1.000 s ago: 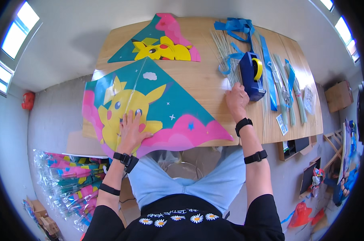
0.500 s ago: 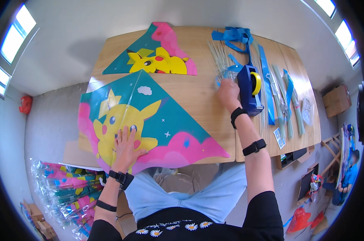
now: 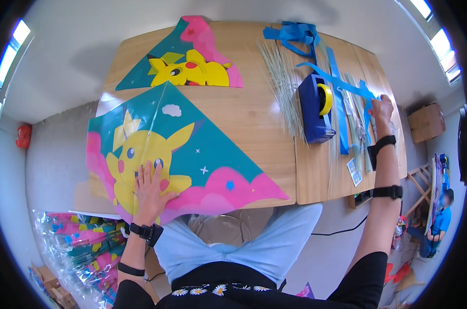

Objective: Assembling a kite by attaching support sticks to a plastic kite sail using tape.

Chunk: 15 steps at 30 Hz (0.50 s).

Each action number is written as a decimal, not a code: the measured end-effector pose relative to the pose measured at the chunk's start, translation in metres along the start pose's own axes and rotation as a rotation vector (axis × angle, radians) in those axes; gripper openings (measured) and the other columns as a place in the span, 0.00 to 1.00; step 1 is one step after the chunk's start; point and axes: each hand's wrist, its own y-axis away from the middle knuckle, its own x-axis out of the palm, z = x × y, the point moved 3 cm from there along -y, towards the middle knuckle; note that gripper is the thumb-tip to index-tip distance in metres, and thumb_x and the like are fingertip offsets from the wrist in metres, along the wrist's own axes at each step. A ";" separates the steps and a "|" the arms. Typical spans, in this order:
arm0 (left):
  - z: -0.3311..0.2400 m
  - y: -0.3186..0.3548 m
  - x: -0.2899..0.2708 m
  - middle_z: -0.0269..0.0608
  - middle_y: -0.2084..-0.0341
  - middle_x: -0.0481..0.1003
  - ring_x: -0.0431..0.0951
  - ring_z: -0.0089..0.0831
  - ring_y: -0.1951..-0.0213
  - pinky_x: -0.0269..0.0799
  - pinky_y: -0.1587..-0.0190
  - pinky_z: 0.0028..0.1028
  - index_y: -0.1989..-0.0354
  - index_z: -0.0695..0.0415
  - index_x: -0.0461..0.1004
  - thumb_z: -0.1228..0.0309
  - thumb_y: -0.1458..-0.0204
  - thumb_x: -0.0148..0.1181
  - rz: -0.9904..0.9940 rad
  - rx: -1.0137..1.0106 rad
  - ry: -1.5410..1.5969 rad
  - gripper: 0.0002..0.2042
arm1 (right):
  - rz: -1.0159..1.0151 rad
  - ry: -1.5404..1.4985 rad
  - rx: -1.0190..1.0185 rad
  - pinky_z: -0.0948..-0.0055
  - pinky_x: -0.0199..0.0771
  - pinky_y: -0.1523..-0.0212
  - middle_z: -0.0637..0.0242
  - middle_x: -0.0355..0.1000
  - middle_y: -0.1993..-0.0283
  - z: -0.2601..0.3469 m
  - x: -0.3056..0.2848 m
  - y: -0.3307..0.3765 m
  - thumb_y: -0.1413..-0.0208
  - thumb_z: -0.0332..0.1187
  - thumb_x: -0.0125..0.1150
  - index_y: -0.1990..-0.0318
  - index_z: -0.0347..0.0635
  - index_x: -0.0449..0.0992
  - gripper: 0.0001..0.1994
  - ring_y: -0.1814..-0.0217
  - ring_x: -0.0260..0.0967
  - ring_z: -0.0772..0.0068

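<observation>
A kite sail (image 3: 223, 154) with a yellow cartoon character on teal and pink lies at the table's near left. On its lower part my left hand (image 3: 150, 193) rests flat, fingers spread. Out at the right, my right hand (image 3: 381, 109) is closed on the end of a blue ribbon (image 3: 341, 82). That ribbon stretches leftward above a dark blue tape dispenser (image 3: 308, 110) with a yellow-cored roll. Left of the dispenser lie loose thin pale rods (image 3: 278, 82).
Behind the sail is a second, triangular kite piece (image 3: 135, 72). Blue ribbon is heaped (image 3: 295, 33) at the far edge. Bundled rods and a small card (image 3: 354, 172) lie at right. Plastic-wrapped kites (image 3: 79, 247) stand at lower left. A person in blue (image 3: 439, 226) sits far right.
My right hand has moved right from beside the tape dispenser, drawing the blue ribbon across above it. My left hand stays on the kite sail. The whole view has shifted slightly.
</observation>
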 end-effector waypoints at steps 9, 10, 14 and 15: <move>-0.002 -0.002 0.000 0.57 0.29 0.47 0.44 0.61 0.29 0.42 0.32 0.57 0.29 0.51 0.54 0.49 0.60 0.72 0.038 -0.026 0.020 0.49 | 0.108 0.287 -0.748 0.63 0.78 0.70 0.59 0.75 0.68 0.111 0.106 0.235 0.48 0.31 0.60 0.56 0.43 0.68 0.12 0.68 0.78 0.58; -0.004 -0.003 0.000 0.57 0.29 0.47 0.44 0.61 0.29 0.42 0.32 0.57 0.29 0.51 0.54 0.49 0.60 0.72 0.033 -0.020 0.017 0.49 | 0.194 0.375 -0.644 0.63 0.80 0.69 0.58 0.76 0.67 0.113 0.121 0.246 0.49 0.29 0.59 0.56 0.43 0.68 0.13 0.67 0.79 0.58; -0.006 0.000 -0.001 0.57 0.29 0.47 0.43 0.60 0.29 0.40 0.32 0.58 0.29 0.51 0.54 0.48 0.60 0.72 0.059 -0.037 0.044 0.49 | 0.228 0.273 -0.418 0.62 0.80 0.65 0.51 0.79 0.65 0.108 0.151 0.238 0.51 0.29 0.60 0.62 0.40 0.71 0.09 0.63 0.80 0.55; -0.005 0.000 -0.001 0.57 0.29 0.47 0.43 0.60 0.29 0.40 0.32 0.58 0.29 0.51 0.55 0.48 0.60 0.71 0.054 -0.035 0.054 0.49 | 0.226 0.270 -0.427 0.62 0.80 0.65 0.51 0.79 0.65 0.109 0.148 0.237 0.51 0.29 0.60 0.62 0.40 0.71 0.09 0.63 0.80 0.55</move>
